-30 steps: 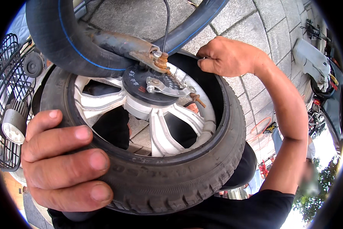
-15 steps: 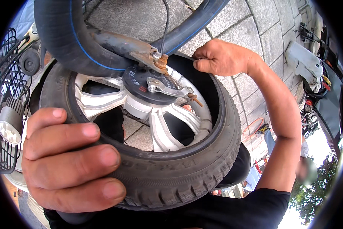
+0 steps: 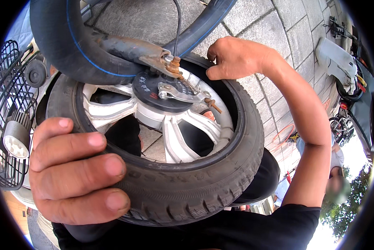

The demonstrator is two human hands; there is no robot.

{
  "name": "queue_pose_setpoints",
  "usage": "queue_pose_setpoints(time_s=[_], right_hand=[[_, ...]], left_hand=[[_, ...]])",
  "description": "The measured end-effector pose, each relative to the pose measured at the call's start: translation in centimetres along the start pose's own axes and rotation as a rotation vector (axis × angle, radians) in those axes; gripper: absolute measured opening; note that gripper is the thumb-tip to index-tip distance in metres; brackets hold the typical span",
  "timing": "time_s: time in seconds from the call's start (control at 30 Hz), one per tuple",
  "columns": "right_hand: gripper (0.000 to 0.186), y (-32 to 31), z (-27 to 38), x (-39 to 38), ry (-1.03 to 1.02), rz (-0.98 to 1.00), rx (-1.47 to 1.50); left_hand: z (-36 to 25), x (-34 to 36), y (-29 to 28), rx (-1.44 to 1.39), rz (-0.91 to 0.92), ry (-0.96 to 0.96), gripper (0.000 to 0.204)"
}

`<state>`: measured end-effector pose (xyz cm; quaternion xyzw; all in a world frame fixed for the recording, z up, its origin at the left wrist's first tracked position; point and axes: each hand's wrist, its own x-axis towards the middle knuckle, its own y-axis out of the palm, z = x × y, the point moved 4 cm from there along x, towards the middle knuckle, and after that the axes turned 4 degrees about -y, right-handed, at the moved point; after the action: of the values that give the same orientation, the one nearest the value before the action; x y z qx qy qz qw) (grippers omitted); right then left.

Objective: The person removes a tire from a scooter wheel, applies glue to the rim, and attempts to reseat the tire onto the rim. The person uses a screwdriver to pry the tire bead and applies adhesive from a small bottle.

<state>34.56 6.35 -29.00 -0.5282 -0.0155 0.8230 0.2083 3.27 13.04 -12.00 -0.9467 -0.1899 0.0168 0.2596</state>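
A black tyre [image 3: 187, 185] sits around a white spoked wheel [image 3: 170, 137], with a gap along its right side between tyre and rim. Four-finger side of my left hand [image 3: 76, 175] wraps over the near-left sidewall; its thumb is hidden. At the far right edge, my right hand [image 3: 241, 58] pinches the tyre wall between thumb and curled fingers. A black inner tube [image 3: 83, 50] with a blue line hangs outside the wheel at the far left. In the middle sits a black drum brake hub [image 3: 162, 91] with a metal brake lever [image 3: 180, 96] and a rusty bolt.
A rusty frame arm [image 3: 128, 48] and a thin black cable [image 3: 178, 25] reach the hub. On the left stand a black wire basket [image 3: 8, 79] and a headlamp [image 3: 17, 139]. Grey paving [image 3: 258, 25] lies beyond. A person [image 3: 336, 166] and parked vehicles are at the right.
My right thumb and forefinger have parted slightly, and that hand has shifted a little left. My left hand keeps its hold. The whole view has shifted slightly.
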Motion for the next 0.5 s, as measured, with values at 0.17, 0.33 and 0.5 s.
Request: queue_pose_setpoints(time_s=[0.17, 0.33, 0.5], right_hand=[[0.086, 2.3, -0.8, 4.0, -0.067, 0.021, 0.253], [0.093, 3.8, -2.1, 7.5, -0.213, -0.004, 0.475], [0.069, 3.1, -2.6, 7.1, -0.270, -0.101, 0.376]], left_hand=[[-0.6, 1.1, 0.0, 0.068, -0.079, -0.120, 0.016], [0.3, 0.9, -1.3, 0.116, 0.130, -0.055, 0.021], [-0.1, 0.8, -1.9, 0.108, 0.134, -0.161, 0.029]])
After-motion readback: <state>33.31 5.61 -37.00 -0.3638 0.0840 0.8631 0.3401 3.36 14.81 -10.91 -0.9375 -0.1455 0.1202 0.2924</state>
